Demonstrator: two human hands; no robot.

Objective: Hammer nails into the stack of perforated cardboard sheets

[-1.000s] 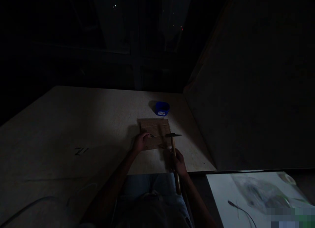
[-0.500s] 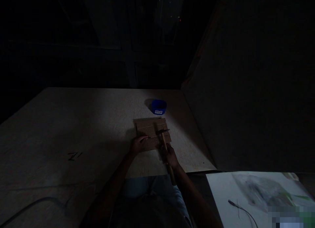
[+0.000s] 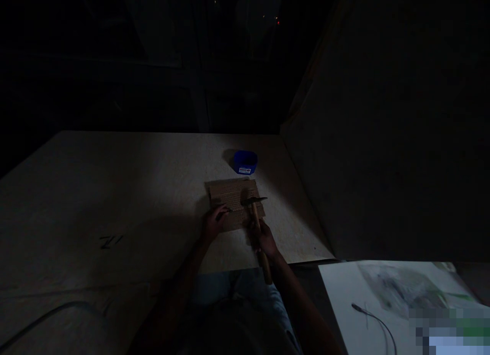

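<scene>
My right hand [image 3: 265, 238] is wrapped around the wooden handle of a hammer [image 3: 255, 214], its dark metal head raised over the right part of a brown corrugated cardboard piece [image 3: 237, 219]. Rows of small dark marks cover the cardboard's middle. At its left edge, my left hand [image 3: 214, 223] pinches a small thin nail-like piece [image 3: 229, 210] between the fingertips; the dim light blurs its details. Just beyond the cardboard stands a blue plastic container [image 3: 245, 163] with a white label; its inside is too dark to make out.
The pale wooden table [image 3: 153, 191] bears black pen marks [image 3: 111, 241]. A dark upright panel [image 3: 383, 166] borders it on the right. On a white surface [image 3: 340, 293] at lower right lie a cable [image 3: 377, 316] and a clear plastic bag [image 3: 401, 286]. A dark hose-like strip [image 3: 49, 311] curves at lower left.
The whole view has shifted slightly, so things sit a little higher and further left. The left fingers have lifted a little from the cardboard; the hammer head has tilted slightly.
</scene>
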